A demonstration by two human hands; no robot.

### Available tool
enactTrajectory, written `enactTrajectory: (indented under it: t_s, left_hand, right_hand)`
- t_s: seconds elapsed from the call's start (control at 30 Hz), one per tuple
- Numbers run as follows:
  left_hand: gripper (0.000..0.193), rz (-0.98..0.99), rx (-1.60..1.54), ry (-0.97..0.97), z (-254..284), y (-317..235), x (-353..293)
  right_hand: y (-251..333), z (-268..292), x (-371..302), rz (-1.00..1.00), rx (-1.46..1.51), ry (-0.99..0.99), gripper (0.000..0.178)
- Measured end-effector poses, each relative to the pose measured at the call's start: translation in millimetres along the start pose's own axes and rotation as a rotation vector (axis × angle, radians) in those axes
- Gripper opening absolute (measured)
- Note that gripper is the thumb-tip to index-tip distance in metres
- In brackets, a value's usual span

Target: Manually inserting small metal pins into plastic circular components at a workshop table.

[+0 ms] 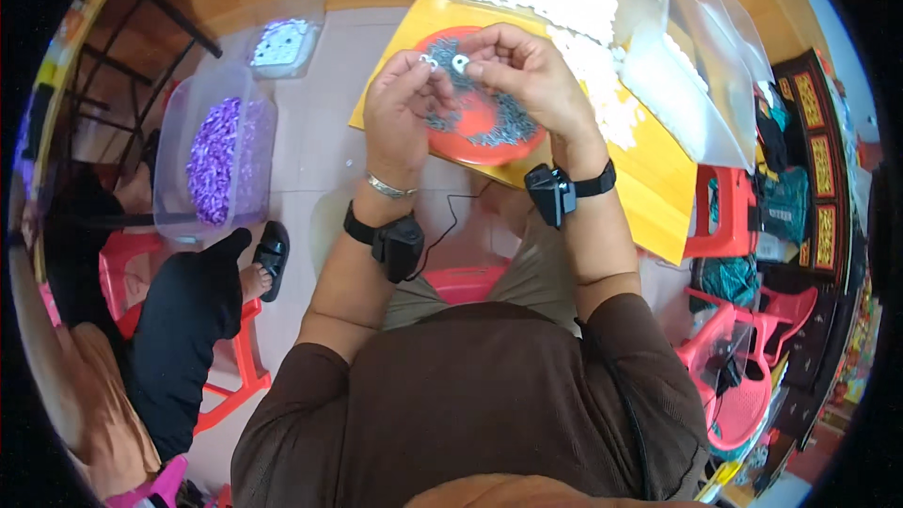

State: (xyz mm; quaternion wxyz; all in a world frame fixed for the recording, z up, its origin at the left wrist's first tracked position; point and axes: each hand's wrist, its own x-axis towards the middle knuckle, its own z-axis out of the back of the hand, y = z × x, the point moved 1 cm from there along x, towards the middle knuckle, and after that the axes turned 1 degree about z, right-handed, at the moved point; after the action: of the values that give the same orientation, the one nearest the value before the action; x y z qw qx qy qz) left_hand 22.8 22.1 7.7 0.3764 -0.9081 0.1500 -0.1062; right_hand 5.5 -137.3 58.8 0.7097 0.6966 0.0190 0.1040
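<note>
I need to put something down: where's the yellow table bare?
The table is bare at its near right corner, between the white pieces and the red stool. Crowded: the red plate with grey bits, and around the plastic boxes.

A round plate (478, 116) is showing red, with little pieces (511, 120) on it looking grey. The table (657, 214) is glowing yellow, while small parts (611, 118) are gleaming white (almost washing out in the glare). Purple strips (216, 165) are colouring a clear tub (263, 155). A dark cabinet (815, 131) is displaying patterned gold panels (822, 164); the shirt (470, 395) is looking brown.
</note>
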Motion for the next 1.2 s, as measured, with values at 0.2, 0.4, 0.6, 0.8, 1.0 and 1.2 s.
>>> enactTrajectory:
  t_s: [0.2, 0.4, 0.6, 0.8, 1.0, 1.2]
  left_hand:
    - [0.017, 0.001, -0.025, 0.007, 10.7, 1.4, 5.4]
    - [0.017, -0.023, -0.009, -0.001, 2.8, 4.5, 4.6]
    - [0.016, -0.005, 0.035, 0.012, -7.5, 8.0, 0.2]
    - [0.017, -0.018, 0.047, 0.028, -5.7, 10.8, 1.3]
    - [0.017, -0.010, 0.082, -0.024, -6.2, 9.8, 0.7]
    - [0.016, 0.083, 0.269, -0.084, -6.2, 12.2, 0.6]
  right_hand:
    - [-15.3, -25.3, -2.5, 0.049, 0.127, -0.041, 0.023]
    - [-21.8, -10.5, -3.9, 0.000, 0.161, -0.044, 0.021]
    - [-28.4, -9.8, -0.5, 0.028, 0.263, -0.183, 0.014]
    - [-30.9, -11.4, -2.4, 0.001, 0.269, -0.172, 0.012]
    - [-21.6, -3.2, -2.2, -0.059, 0.162, -0.156, 0.013]
    - [-25.7, 6.6, 0.2, -0.095, 0.230, -0.212, 0.018]
